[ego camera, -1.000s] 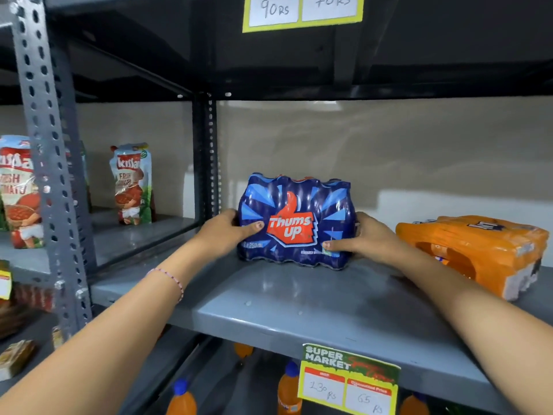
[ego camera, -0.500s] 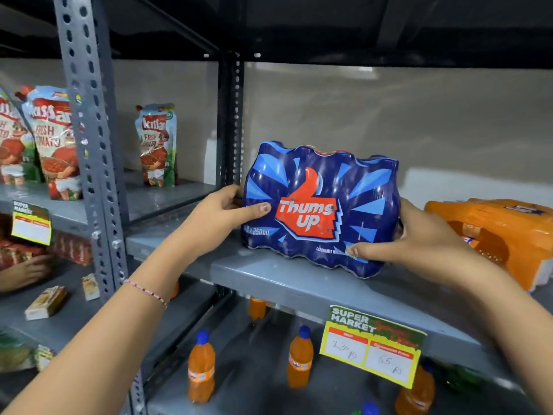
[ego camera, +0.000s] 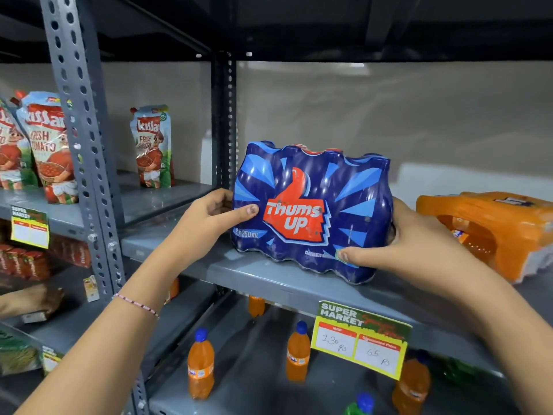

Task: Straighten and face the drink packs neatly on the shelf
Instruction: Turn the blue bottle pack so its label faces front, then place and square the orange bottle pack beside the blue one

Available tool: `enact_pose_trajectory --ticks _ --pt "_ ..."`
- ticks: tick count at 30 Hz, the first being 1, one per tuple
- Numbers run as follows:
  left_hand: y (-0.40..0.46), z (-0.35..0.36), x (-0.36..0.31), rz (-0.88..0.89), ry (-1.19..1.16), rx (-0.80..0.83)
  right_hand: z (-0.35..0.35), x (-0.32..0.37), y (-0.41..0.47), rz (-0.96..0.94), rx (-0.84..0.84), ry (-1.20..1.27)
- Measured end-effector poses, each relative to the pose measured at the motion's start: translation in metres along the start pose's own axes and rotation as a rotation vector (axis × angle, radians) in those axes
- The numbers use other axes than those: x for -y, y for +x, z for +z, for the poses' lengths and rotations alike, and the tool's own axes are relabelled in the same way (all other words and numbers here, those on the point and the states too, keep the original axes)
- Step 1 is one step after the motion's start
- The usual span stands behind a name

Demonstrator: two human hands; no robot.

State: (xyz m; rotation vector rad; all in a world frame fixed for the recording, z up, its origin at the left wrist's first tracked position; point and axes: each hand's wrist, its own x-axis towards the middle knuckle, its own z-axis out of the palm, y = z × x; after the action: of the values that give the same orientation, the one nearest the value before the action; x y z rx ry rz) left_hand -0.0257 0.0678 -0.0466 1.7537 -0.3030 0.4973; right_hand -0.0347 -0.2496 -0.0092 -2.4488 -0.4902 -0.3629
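Firmly, left hand point(ego camera: 209, 217) and right hand point(ego camera: 419, 244) clasp blue pack point(ego camera: 311, 211).

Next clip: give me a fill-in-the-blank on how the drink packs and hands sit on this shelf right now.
1. The blue shrink-wrapped Thums Up pack is gripped by ____ hands.
2. The orange shrink-wrapped drink pack lies to the ____ of the blue pack.
3. The left hand has its thumb on the blue pack's ____ face.
4. The yellow-edged price tag hangs from the grey metal shelf ____ the blue pack.

Missing words: both; right; front; below
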Motion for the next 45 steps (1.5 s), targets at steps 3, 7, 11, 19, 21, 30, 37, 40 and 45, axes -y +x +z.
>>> enact_pose_trajectory --ticks 3,7,11,19,21,30,37,40,45 --pt "-0.002 0.002 -0.004 -0.008 0.01 -0.003 -0.004 0.002 -0.001 -0.015 0.001 -0.046" --pt "-0.005 0.004 -0.007 -0.031 0.008 -0.023 -0.003 0.005 0.001 0.0 -0.004 -0.116" --pt "-0.011 0.008 -0.014 -0.052 0.056 -0.031 -0.009 0.002 -0.003 -0.014 0.059 -0.041" --pt "-0.05 0.077 -0.046 0.61 0.43 -0.567 -0.144 -0.113 0.046 0.081 -0.484 -0.091" --pt "-0.063 0.125 -0.069 0.767 0.429 -0.431 -0.174 -0.156 0.069 0.293 -0.376 -0.215" --pt "0.002 0.304 -0.111 -0.264 0.202 0.159 -0.183 -0.24 0.084 0.521 -0.182 0.112" --pt "0.04 0.354 -0.114 -0.144 0.208 -0.006 -0.171 -0.252 0.043 0.411 -0.407 0.162" --pt "0.035 0.341 -0.112 -0.077 0.243 0.019 -0.17 -0.248 0.026 0.344 -0.372 0.221" --pt "0.019 0.308 -0.107 0.065 0.251 0.112 -0.165 -0.249 -0.003 0.19 -0.215 0.558"
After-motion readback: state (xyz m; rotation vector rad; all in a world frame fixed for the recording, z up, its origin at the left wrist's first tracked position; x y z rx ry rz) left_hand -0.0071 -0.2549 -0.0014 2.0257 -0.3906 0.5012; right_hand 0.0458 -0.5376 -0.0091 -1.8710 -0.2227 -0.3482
